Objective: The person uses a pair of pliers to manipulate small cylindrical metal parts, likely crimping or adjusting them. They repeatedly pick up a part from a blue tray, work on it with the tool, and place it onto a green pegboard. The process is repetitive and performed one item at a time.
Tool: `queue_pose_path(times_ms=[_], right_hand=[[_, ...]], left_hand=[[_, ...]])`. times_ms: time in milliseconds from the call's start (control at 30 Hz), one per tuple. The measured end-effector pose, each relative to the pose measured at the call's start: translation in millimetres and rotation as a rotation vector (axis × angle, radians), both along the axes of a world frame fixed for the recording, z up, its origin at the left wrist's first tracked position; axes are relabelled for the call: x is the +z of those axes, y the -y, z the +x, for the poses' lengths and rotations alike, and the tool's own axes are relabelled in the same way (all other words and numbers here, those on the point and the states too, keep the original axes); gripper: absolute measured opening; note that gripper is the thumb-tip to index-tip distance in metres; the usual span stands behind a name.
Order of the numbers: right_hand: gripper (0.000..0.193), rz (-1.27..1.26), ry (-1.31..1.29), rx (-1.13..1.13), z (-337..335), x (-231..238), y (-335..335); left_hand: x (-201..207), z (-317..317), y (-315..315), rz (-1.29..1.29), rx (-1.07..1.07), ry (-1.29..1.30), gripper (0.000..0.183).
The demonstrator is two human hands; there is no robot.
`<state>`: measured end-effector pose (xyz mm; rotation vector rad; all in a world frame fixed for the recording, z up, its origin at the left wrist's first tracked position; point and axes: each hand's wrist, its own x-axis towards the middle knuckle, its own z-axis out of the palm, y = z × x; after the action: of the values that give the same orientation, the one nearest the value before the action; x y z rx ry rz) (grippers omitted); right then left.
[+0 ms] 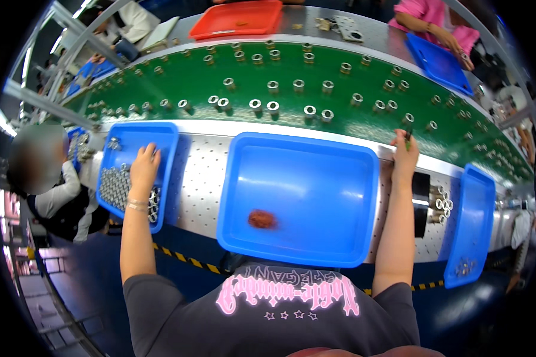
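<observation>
My left hand [143,168] is over the blue tray [171,149] at left, its fingers slightly bent and apart, with nothing visible in them. Below it, rows of small metal fittings [114,185] fill the tray's near part, and a few loose fittings [114,143] lie at its far left corner. My right hand [405,153] is at the conveyor's near edge, closed on a slim dark tool with some green on it [408,138]; its exact kind is too small to make out. Between my arms lies a large blue tray [304,250] with a reddish-brown clump [261,219] in it.
A green conveyor belt [208,74] carries many metal rings in front of me. Right of my right arm are a black block [421,205], several ring-shaped parts [442,204] and another blue tray [473,220]. Across the belt are a red tray [238,18] and a co-worker in pink [435,24]. Another person sits at left.
</observation>
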<state>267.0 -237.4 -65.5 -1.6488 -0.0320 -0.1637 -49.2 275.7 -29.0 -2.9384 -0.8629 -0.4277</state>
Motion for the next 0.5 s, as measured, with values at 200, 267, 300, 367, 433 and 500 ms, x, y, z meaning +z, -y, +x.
queue_pose_path(times_ms=[200,267,300,367,433,500], right_hand=[[0.013,-0.089,0.265,0.033,-4.6,5.1,-1.9],[0.013,-0.140,0.267,0.132,-15.4,23.5,-21.9],[0.012,-0.175,0.243,0.203,-22.5,33.8,-35.6],[0.012,-0.456,0.286,0.394,-32.8,45.2,-60.4],[0.015,-0.745,0.315,0.467,-40.1,51.5,-86.5],[0.015,-0.932,0.285,0.455,-38.6,51.8,-111.9]], left_hand=[[-3.1,-24.2,9.9,-0.185,-0.074,0.002,0.022],[-1.0,-33.3,6.4,-0.155,-0.121,0.012,0.025],[1.2,-36.0,5.9,-0.127,-0.105,0.012,0.026],[11.8,-27.1,20.2,0.141,-0.089,0.093,0.022],[28.6,-9.6,40.5,0.105,-0.174,0.187,0.019],[42.4,10.5,67.1,-0.005,-0.279,0.272,0.017]])
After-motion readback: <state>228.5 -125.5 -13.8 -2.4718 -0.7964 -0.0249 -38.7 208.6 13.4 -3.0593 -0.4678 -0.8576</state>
